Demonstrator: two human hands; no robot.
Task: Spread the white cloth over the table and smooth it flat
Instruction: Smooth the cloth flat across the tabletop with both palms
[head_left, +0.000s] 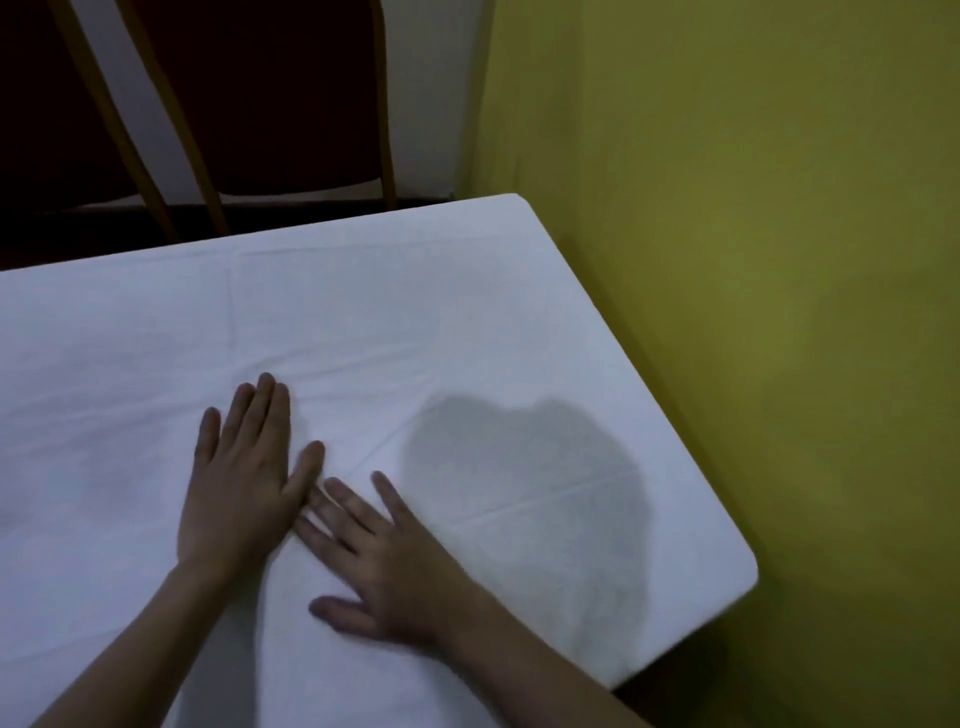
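The white cloth (441, 312) covers the whole visible tabletop, reaching past the far edge and the right edge. Faint creases and fold lines run across its middle. My left hand (244, 483) lies flat on the cloth, palm down, fingers together and pointing away from me. My right hand (384, 561) lies flat beside it, palm down with fingers spread and angled to the upper left, its fingertips touching the thumb side of the left hand. Neither hand grips anything. A head-shaped shadow falls on the cloth to the right of the hands.
Two wooden-framed chairs with dark red backs (270, 104) stand just behind the table's far edge. A yellow-green wall (753, 260) runs close along the table's right side. The table's far right corner (514, 200) and near right corner (748, 571) are both under cloth.
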